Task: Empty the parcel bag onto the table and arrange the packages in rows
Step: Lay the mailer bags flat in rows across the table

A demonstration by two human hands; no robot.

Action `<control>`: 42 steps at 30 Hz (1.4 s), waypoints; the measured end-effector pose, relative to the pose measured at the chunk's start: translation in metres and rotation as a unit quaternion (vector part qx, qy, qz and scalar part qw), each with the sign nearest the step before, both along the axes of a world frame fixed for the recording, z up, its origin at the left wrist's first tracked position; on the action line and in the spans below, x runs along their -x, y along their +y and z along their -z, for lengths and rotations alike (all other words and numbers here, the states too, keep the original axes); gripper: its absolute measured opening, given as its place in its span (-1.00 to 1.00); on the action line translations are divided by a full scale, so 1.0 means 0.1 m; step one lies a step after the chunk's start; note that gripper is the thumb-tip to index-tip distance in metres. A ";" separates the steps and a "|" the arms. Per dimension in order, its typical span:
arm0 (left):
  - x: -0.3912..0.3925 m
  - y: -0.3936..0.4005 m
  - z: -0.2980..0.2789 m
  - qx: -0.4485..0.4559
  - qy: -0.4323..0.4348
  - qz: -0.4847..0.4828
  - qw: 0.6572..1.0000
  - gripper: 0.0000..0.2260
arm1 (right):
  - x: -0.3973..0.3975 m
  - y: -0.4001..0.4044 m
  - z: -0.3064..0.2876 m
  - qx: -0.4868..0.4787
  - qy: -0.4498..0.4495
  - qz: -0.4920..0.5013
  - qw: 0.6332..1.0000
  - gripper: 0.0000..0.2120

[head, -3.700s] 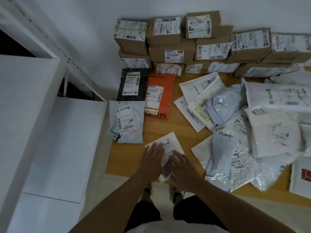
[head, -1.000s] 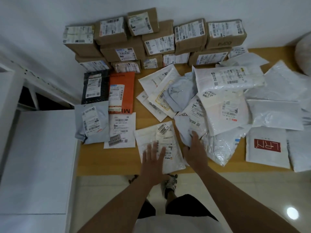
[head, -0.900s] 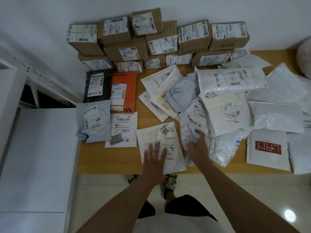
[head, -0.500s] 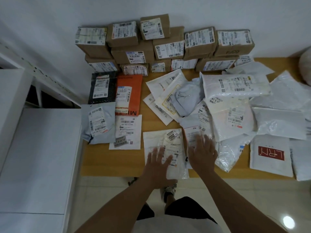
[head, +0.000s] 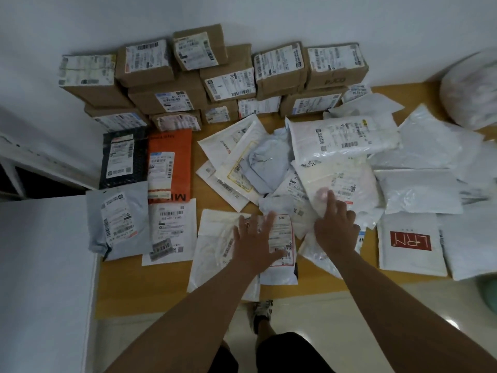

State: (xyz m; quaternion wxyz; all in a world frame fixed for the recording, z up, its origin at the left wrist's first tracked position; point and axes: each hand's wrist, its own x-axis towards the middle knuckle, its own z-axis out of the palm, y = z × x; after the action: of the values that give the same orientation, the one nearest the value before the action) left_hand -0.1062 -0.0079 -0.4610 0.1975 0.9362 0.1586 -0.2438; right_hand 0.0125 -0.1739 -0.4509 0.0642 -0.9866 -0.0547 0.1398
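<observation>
My left hand (head: 256,244) now lies flat on a small labelled mailer (head: 279,247) newly laid over the white one (head: 215,246), while my right hand (head: 334,227), fingers loose, reaches forward into the unsorted packages (head: 338,168) beyond it on the table (head: 150,289), so the near row grows.

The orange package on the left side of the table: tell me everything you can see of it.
The orange package is a flat, smooth-looking mailer lying with its long side running away from the person. A white shipping label covers its middle, and large white letters, upside down from here, run along its near end. It lies against the black package on its left. Its near end meets a white package, and cardboard boxes stand just beyond its far end. Neither hand touches it.
</observation>
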 end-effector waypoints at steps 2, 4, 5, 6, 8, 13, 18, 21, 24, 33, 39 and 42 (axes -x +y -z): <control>-0.04 -0.09 0.02 -0.020 0.007 -0.008 1.000 -0.05 | -0.04 -0.06 -0.04 -0.034 -0.023 -0.052 0.998 -0.52; -0.08 -0.15 0.04 -0.029 0.004 -0.026 0.999 -0.04 | 0.02 -0.13 -0.04 -0.064 -0.054 -0.160 0.984 -0.65; -0.10 -0.17 0.05 -0.027 0.003 -0.033 0.999 -0.04 | 0.08 -0.17 -0.03 -0.059 -0.071 -0.209 0.974 -0.70; -0.11 -0.18 0.06 -0.021 0.003 -0.040 0.999 -0.04 | 0.11 -0.22 0.01 -0.046 -0.084 -0.231 0.968 -0.71; -0.12 -0.18 0.05 0.007 -0.006 -0.058 0.998 -0.05 | 0.15 -0.26 0.04 -0.006 -0.074 -0.155 0.985 -0.66; 0.11 -0.10 -0.06 -0.024 -0.139 -0.174 0.975 -0.32 | 0.47 -0.11 0.01 -0.076 -0.165 -0.139 0.973 -0.47; 0.59 0.13 0.04 -0.096 0.003 -0.233 0.968 -0.21 | 0.94 0.09 0.21 -0.114 0.000 -0.211 0.971 -0.24; 0.70 0.21 0.03 -0.091 0.045 -0.255 0.962 -0.04 | 0.96 0.24 0.25 -0.107 0.059 -0.151 0.981 -0.18; 0.67 0.25 -0.02 -0.090 0.055 -0.256 0.961 0.07 | 0.96 0.30 0.26 -0.130 0.066 -0.135 0.980 -0.26; 0.56 0.30 -0.13 -0.096 0.020 -0.161 0.982 -0.05 | 0.78 0.35 -0.07 -0.232 0.102 -0.072 0.965 -0.37; 0.49 0.28 -0.12 -0.032 -0.053 -0.113 0.992 -0.28 | 0.60 0.57 -0.31 -0.363 0.062 -0.037 0.929 -0.58; 0.46 0.29 -0.16 -0.025 -0.086 -0.148 0.985 -0.38 | 0.43 0.62 -0.26 -0.247 0.025 -0.032 0.968 -0.48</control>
State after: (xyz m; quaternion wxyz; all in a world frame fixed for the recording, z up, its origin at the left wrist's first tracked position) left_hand -0.1522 0.0213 -0.4449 0.2204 0.9247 0.2835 -0.1263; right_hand -0.0307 -0.1123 -0.4251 0.3026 -0.9341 -0.1176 0.1487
